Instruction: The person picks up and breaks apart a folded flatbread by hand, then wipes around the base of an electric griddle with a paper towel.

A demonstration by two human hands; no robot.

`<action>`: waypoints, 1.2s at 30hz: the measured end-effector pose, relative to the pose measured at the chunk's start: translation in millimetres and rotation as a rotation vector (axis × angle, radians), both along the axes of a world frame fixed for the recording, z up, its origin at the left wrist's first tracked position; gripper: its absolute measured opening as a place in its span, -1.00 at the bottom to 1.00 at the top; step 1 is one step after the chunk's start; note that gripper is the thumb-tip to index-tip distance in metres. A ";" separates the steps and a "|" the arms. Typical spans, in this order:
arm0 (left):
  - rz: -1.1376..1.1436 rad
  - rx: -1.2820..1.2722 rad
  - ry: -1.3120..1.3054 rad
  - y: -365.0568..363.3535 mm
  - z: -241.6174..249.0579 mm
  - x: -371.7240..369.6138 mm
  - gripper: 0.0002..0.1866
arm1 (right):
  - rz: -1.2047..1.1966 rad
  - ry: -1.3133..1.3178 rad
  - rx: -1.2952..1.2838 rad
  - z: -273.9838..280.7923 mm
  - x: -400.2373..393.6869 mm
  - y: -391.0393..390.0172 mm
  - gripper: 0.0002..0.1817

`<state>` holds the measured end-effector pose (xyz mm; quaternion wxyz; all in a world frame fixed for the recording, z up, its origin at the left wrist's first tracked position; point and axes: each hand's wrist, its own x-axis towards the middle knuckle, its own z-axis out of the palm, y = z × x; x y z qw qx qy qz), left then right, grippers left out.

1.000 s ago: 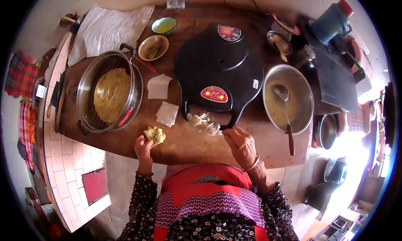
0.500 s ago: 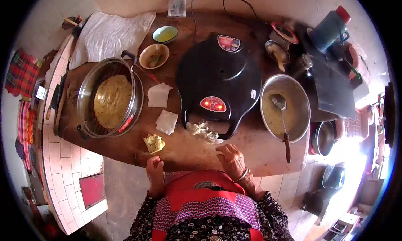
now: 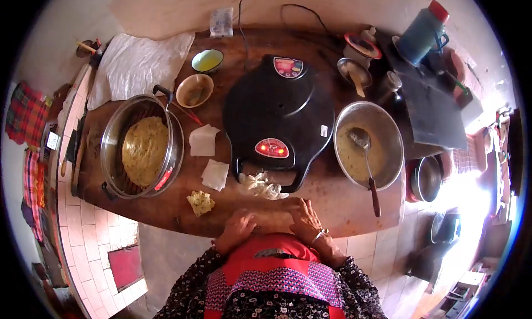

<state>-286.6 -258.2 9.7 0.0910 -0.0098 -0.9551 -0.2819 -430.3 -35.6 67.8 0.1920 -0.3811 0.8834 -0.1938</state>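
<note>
Your right hand (image 3: 306, 222), fingers loosely spread and empty, is by the tabletop's (image 3: 357, 216) front edge; your left hand (image 3: 237, 230) is blurred, so I can't tell its grip. The flatbread piece (image 3: 200, 203) lies near that edge, seemingly for reach; the griddle's (image 3: 277, 111) handle (image 3: 300, 179) faces you, probably likewise.

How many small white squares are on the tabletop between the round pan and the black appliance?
2. The upper square lies just left of the black appliance; the lower square lies above and right of the food piece. Others could be hidden beneath either one.
</note>
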 end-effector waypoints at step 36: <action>0.258 0.240 -0.318 -0.7 19.8 -41.3 -0.75 | 0.045 0.076 0.022 -14.8 0.4 -2.0 -0.44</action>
